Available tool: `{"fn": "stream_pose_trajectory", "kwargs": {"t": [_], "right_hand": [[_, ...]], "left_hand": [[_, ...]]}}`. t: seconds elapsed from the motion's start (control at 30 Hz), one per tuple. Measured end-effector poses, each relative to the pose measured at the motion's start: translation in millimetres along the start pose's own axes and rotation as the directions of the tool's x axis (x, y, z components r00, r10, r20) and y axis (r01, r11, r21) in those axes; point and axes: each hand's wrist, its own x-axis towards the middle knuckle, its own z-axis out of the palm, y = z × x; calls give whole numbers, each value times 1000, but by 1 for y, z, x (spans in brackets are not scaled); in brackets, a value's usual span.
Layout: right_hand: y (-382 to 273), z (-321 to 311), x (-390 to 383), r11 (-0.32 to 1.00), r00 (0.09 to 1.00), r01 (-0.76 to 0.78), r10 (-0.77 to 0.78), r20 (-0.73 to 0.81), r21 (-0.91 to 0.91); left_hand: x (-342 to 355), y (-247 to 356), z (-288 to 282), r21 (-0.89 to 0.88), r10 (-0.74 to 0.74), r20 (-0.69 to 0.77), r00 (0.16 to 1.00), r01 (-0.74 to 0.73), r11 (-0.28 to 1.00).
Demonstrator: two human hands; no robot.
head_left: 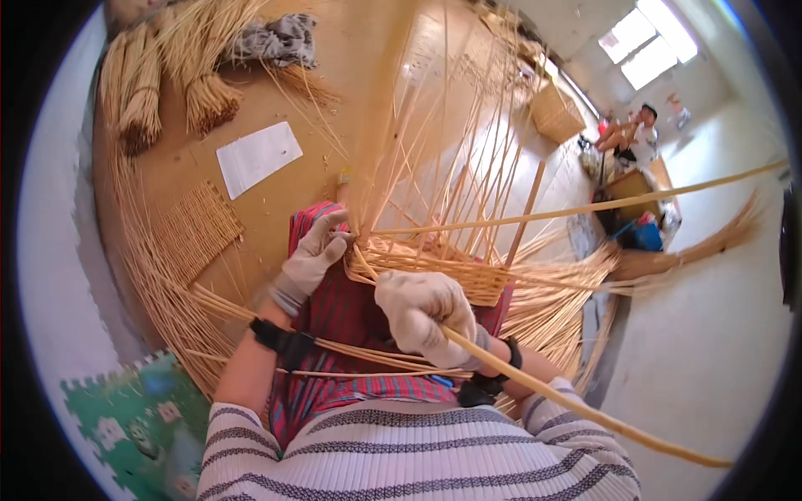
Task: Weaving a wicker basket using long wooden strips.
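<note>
A partly woven wicker basket rests on my lap over a red and blue striped cloth, its tall stakes fanning upward. My left hand, in a pale work glove, grips the basket's left corner with bent thumb and fingers. Closed around a long wicker rod is my gloved right hand, just in front of the near wall. The rod runs from that corner through my fist and out to the lower right. Another long rod stretches rightward from the same corner.
Bundles of wicker and a woven panel lie on the floor at left, near a white sheet. Loose rods spread at right. A finished basket and a seated person are farther back. A foam mat lies lower left.
</note>
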Motion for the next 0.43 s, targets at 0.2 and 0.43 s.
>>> {"fn": "stream_pose_trajectory", "kwargs": {"t": [0.2,0.43], "right_hand": [[-7,-7,-14,1000,979,14,-9,202,-26],[82,-104,-106,369,834,259,381,-399,893]], "left_hand": [[46,45,-19,181,-405,480,778,364,914],[33,45,3,450,-386,301,872,228,864]]}}
